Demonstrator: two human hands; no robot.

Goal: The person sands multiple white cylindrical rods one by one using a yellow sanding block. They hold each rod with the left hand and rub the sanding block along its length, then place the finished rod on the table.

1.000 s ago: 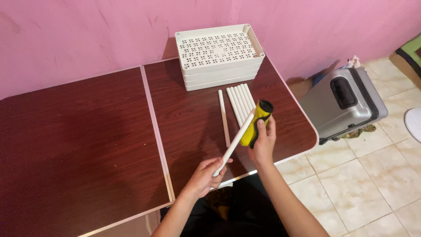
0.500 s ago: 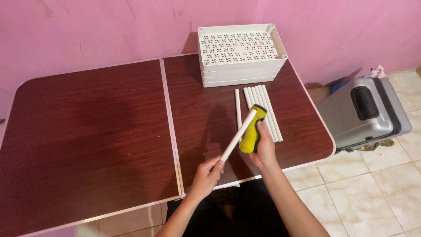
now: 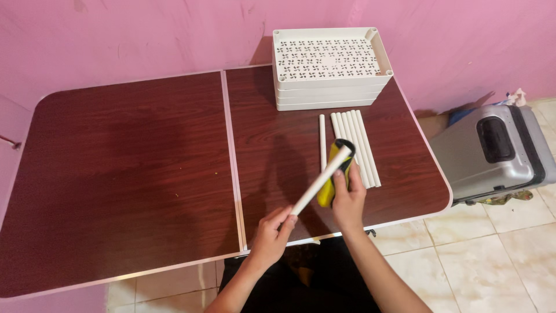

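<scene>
My left hand (image 3: 273,230) grips the near end of a white plastic tube (image 3: 317,183) that slants up to the right. My right hand (image 3: 348,200) holds a yellow and black tool (image 3: 333,174) upright, and the tube's far end meets the tool's top. Both hands hover over the near edge of the dark wood table (image 3: 133,174). Just beyond them several white tubes (image 3: 354,145) lie side by side on the table, with one tube (image 3: 322,142) lying apart to their left.
A stack of white perforated trays (image 3: 330,66) stands at the table's far edge against the pink wall. A grey case (image 3: 492,152) sits on the tiled floor to the right. A pale seam (image 3: 230,156) divides the tabletop.
The view has shifted, so the table and trays sit further right and lower in the frame. My hands keep the tube and tool together, a little closer to the table's near edge.
</scene>
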